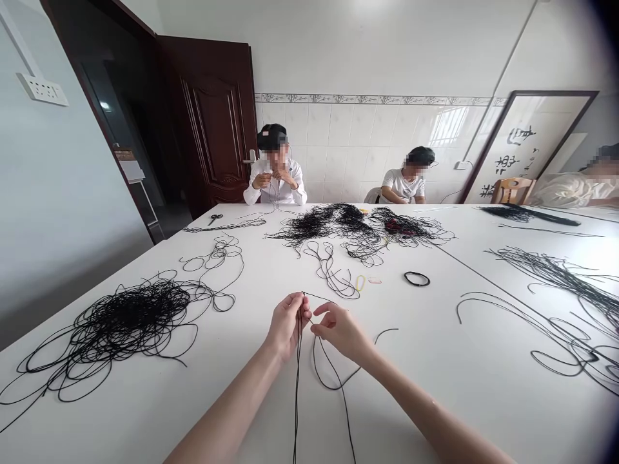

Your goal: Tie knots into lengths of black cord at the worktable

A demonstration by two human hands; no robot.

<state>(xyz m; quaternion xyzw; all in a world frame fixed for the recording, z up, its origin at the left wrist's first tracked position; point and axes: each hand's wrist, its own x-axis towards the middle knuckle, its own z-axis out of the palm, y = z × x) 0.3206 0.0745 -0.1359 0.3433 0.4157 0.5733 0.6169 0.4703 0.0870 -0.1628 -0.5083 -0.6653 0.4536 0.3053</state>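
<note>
Black cords are pinched between the thumb and fingers of my left hand, and their lengths hang down toward me. A small knot or crossing shows at the fingertips. Just to the right, my right hand has its fingers curled in and its thumb drawn toward the index finger. A thin cord stretches from the left fingertips across to the right hand, and another strand passes by its thumb. Below the right hand, a loose black cord end loops over the white table. The right fingers partly hide where they grip.
A tangled black cord pile lies left, with more cord bundles at the far side and right. Nearby are a black ring, a yellow band and scissors. A person across the table handles cord; others sit rightward.
</note>
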